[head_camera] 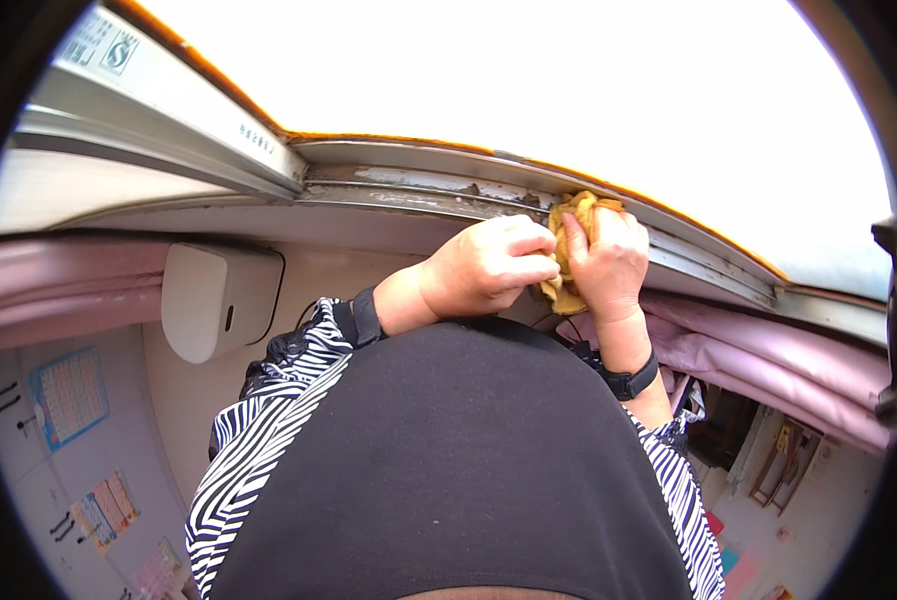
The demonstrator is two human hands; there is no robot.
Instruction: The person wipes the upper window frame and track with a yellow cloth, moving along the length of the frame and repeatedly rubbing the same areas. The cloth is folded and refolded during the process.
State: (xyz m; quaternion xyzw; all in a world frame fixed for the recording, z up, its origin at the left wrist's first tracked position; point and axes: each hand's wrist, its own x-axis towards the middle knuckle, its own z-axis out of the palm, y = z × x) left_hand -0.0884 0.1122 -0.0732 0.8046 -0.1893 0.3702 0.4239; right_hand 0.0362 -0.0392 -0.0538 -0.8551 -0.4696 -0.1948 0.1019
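Observation:
A crumpled yellow cloth [576, 244] lies against the metal track of a sliding window [426, 191]. My right hand [612, 259] grips the cloth's upper part and presses it onto the track. Just left of it, my left hand [486, 266] has its fingers curled and pinches the cloth's left edge. Dirt and flaking white patches show along the track to the left of the cloth. Each wrist wears a black band, and the sleeves are striped black and white.
A window frame post [186, 105] with printed writing rises at the upper left. Pink curtains [778, 360] hang to the right, and more at the left. A white box-shaped appliance [216, 300] is on the wall at left. Charts hang on the lower-left surface.

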